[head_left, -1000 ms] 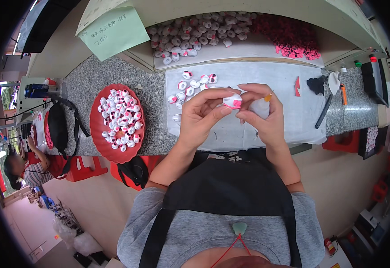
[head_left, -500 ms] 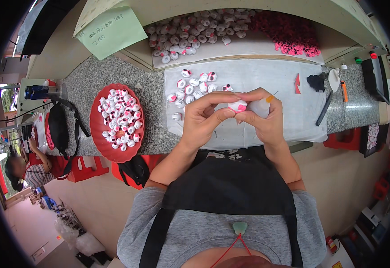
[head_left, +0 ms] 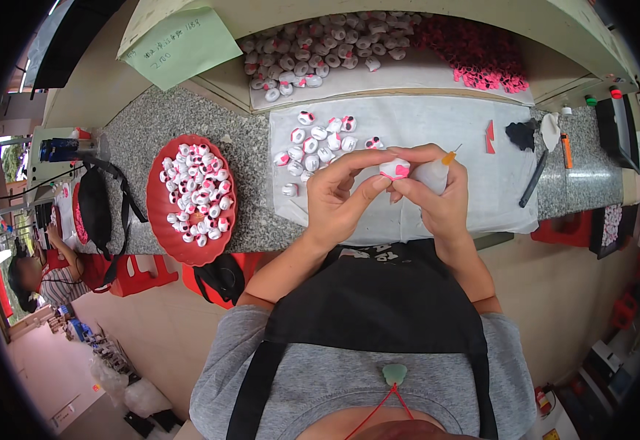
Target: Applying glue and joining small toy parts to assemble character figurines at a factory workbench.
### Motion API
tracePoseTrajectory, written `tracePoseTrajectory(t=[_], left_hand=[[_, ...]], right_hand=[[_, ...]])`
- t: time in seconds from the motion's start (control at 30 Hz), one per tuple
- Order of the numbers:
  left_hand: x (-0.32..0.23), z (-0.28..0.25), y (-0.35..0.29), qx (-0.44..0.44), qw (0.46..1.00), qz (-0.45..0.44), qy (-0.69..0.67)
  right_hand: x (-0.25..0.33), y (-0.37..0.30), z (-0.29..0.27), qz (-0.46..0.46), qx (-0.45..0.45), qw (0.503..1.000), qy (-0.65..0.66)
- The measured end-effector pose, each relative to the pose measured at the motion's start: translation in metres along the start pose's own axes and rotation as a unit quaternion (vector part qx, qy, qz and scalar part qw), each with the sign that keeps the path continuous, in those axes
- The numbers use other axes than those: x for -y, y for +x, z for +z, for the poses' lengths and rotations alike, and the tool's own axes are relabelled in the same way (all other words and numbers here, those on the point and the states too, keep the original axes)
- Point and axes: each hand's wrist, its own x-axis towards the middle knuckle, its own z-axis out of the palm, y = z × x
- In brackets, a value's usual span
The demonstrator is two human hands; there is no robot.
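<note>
Between the fingertips of both hands is a small rounded white piece with a bright pink patch facing up. My left hand grips its left side with thumb and fingers. A translucent squeeze bottle with an orange collar and thin needle tip rests in my right hand, its needle pointing up and right. The right thumb and fingertips also pinch the white piece. Several similar white pieces with pink and black marks lie on the white sheet, left of my hands.
On the left, a red scalloped dish holds many such pieces. White pieces and pink parts fill the shelf behind. At right lie a black cloth, a black stick-like tool and an orange-handled tool. A person sits far left.
The white piece has turned slightly between my fingers, so its pink patch shows more. Both hands have shifted a little to the right, the bottle with them.
</note>
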Motion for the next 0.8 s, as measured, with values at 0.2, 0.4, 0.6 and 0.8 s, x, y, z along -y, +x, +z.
tracePoseTrajectory(t=[0.2,0.4,0.6,0.8], left_hand=[[0.006,-0.001,0.003,-0.003,0.996,-0.033,-0.084],[0.008,-0.005,0.005,0.044,0.994,-0.025,-0.101],[0.013,0.003,0.008,0.009,0.999,-0.023,-0.020],[0.044,-0.012,0.049,0.075,0.894,0.066,0.436]], right_hand=[[-0.002,0.002,-0.003,0.016,-0.007,1.000,0.001],[-0.004,0.000,-0.004,0.017,0.003,1.000,0.017],[-0.016,0.003,-0.011,0.031,-0.013,0.998,0.058],[-0.016,0.007,-0.038,0.067,-0.128,0.988,-0.055]])
